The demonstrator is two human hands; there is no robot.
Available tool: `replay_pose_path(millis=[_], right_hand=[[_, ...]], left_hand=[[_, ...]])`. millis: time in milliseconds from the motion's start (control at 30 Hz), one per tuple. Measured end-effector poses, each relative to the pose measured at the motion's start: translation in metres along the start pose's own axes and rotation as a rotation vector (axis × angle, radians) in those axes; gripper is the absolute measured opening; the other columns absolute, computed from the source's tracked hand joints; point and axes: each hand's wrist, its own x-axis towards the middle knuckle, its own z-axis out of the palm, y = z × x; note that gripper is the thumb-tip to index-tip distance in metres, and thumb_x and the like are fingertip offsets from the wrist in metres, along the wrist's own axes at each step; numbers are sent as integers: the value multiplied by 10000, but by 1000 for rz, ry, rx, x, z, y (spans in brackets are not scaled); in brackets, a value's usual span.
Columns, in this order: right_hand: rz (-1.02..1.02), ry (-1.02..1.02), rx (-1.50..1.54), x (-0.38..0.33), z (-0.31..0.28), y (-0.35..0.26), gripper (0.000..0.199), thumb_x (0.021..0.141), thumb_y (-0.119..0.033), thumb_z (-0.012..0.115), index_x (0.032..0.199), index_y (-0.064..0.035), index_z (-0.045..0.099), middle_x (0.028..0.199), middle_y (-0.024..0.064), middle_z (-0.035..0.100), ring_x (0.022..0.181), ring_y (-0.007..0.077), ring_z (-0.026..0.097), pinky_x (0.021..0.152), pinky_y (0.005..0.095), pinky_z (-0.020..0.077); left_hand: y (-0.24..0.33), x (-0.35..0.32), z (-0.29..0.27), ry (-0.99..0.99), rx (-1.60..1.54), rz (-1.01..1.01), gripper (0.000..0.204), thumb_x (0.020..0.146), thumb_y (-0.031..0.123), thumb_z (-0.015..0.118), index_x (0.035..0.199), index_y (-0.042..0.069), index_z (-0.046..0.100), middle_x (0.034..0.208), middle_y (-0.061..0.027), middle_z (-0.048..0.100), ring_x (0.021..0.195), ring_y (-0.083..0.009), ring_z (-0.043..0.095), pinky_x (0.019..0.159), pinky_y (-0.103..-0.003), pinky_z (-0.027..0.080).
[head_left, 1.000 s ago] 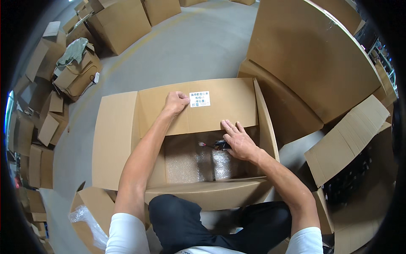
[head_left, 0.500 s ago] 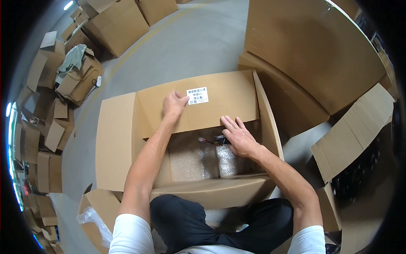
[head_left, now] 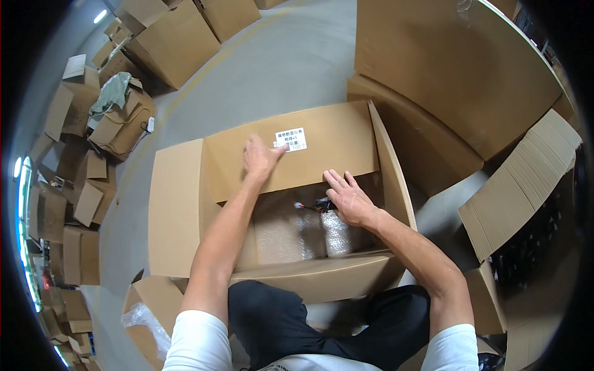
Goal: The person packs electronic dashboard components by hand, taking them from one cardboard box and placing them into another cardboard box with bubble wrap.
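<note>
In front of my knees stands an open cardboard box (head_left: pixel 322 283). On its far flap (head_left: pixel 343 142), which slopes down into the box, a white printed label (head_left: pixel 297 137) is stuck. My left hand (head_left: pixel 262 158) is open against the flap, its thumb on the label's lower left part and the other fingers resting on the cardboard beside it. My right hand (head_left: pixel 351 201) lies open over the flap's lower edge, fingers stretched out. Inside, bubble-wrapped pieces (head_left: pixel 338 236) lie on the bottom, and a dark cable with a small connector (head_left: pixel 304 206) sticks out, partly hidden by the right hand.
A tall carton (head_left: pixel 451 68) rises at the far right, with a bent cardboard flap (head_left: pixel 516 185) nearer to me. A small carton (head_left: pixel 158 297) holding clear plastic wrap (head_left: pixel 143 321) stands at the near left. Several open cartons line the left side of the grey floor (head_left: pixel 266 74).
My left thumb has slid right onto the label, now covering part of its lower left. The right hand stays at the flap's edge. The whole view has shifted slightly.
</note>
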Motion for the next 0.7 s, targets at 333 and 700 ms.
replay_pose_path(millis=[333, 700], right_hand=[[-273, -27, 105, -9, -4, -26, 100, 893, -103, 574, 976, -54, 602, 1015, 117, 600, 1003, 290, 620, 901, 398, 496], [-215, -206, 326, -27, 14, -38, 129, 895, -59, 552, 1021, -35, 565, 1058, 146, 608, 1092, 323, 621, 976, 467, 489]], left_hand=[[-68, -83, -14, 137, 331, 931, 524, 850, 153, 736, 1324, -20, 593, 1387, -230, 580, 1286, -385, 565, 1056, -456, 466], [53, 144, -123, 675, 343, 847, 370, 1060, 399, 490, 918, 88, 630, 830, -189, 661, 841, -392, 661, 711, -504, 489]])
